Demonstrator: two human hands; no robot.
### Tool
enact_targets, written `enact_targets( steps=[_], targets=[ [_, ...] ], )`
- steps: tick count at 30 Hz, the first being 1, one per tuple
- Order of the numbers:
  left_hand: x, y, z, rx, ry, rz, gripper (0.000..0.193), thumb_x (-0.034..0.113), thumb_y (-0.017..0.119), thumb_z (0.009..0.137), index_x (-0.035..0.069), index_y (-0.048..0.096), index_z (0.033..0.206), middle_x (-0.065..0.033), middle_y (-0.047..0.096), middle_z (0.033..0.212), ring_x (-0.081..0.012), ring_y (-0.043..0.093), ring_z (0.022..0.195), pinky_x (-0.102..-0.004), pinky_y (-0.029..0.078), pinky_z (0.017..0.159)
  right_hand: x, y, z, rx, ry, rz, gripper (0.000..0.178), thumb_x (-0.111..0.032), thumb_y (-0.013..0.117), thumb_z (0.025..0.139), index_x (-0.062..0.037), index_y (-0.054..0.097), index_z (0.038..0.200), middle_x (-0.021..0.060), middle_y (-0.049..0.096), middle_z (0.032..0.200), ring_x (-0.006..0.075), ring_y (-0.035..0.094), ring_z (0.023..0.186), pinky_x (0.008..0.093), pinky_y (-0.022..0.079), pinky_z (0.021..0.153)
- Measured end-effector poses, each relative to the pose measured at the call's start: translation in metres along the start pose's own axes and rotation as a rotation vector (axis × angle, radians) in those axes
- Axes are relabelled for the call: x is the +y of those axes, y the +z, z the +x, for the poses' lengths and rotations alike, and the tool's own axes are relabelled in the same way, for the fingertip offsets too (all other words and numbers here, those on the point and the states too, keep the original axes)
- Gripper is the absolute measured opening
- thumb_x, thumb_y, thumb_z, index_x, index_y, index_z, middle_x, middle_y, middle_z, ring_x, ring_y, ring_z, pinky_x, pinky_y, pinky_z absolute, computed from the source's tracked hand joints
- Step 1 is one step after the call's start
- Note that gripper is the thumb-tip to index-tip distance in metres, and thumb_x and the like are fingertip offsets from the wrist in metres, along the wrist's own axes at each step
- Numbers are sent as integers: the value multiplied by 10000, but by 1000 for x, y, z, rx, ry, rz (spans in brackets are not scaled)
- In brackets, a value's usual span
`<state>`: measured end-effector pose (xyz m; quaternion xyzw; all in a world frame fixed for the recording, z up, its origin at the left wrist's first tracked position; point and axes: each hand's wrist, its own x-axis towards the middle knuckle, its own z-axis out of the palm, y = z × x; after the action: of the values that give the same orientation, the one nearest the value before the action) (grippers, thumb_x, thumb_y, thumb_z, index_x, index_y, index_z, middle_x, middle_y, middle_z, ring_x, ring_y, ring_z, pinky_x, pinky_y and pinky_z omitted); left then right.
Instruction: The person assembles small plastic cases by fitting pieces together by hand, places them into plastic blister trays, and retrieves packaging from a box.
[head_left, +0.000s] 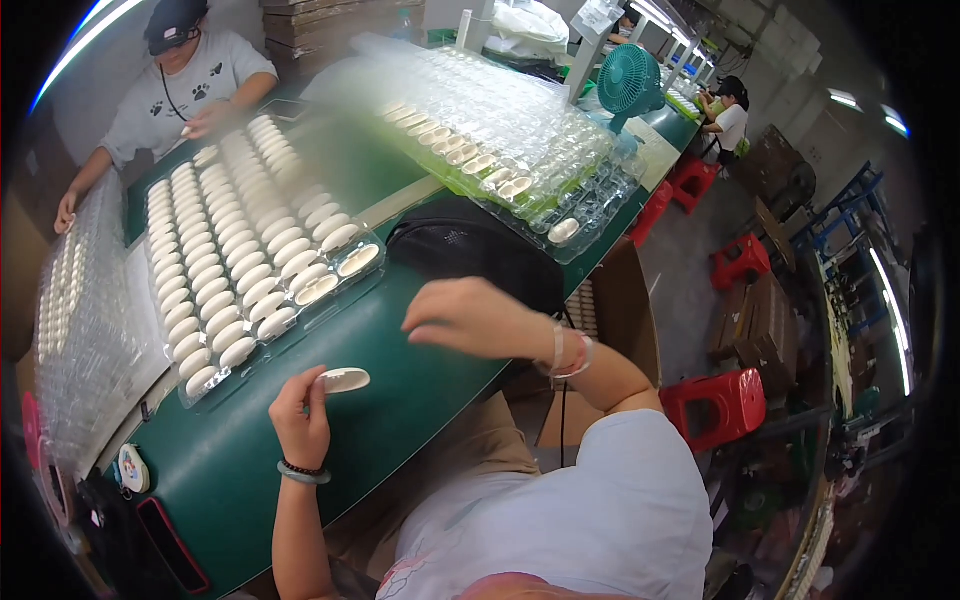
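Observation:
My left hand [303, 415] pinches a white oval plastic shell [347, 380] between thumb and fingers, its hollow side showing, just above the green table [400, 400]. To its right, my right hand [468, 317] hovers over the table near a black fabric pouch [475, 250]. The thumb stands apart from the slightly blurred fingers, and nothing shows between them. Beyond my hands, a clear plastic tray [290, 325] holds rows of similar white oval pieces. Most show their rounded backs; a few at the near right corner show their hollow side.
Stacked clear trays [570, 180] with a green layer stand at the far right, beside a teal fan [630, 80]. More trays [90, 330] lean at the left. A co-worker [200, 75] sits across the table. A phone [172, 545] lies near left; a red stool [713, 408] stands right.

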<state>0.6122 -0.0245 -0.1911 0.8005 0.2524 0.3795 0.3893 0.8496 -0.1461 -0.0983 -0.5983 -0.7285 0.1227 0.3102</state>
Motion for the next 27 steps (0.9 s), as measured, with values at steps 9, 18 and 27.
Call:
enact_targets(
  steps=[9,18,27],
  targets=[
    [-1,3,1,71,-16,-33,103,27,558,848,-12,633,906,-102,607,709,-154,572,578,-257,434,493,70,-146,-81,13,398,-702,195,-9,536,810,-27,642,973,149,575,1102,297,542,1033,364,422,902],
    [-4,1,1,78,-72,-66,120,30,548,861,-33,631,920,-102,625,738,-145,601,590,-234,463,514,73,-134,-92,67,267,-687,237,42,507,751,3,650,936,154,525,1228,329,482,1143,384,378,986],
    [-6,1,0,68,-101,-81,127,40,548,868,-36,630,927,-96,629,758,-132,602,599,-229,466,509,77,-146,-82,-7,328,-604,107,-66,635,745,-2,641,831,113,593,1000,283,549,967,362,439,851]
  ],
)
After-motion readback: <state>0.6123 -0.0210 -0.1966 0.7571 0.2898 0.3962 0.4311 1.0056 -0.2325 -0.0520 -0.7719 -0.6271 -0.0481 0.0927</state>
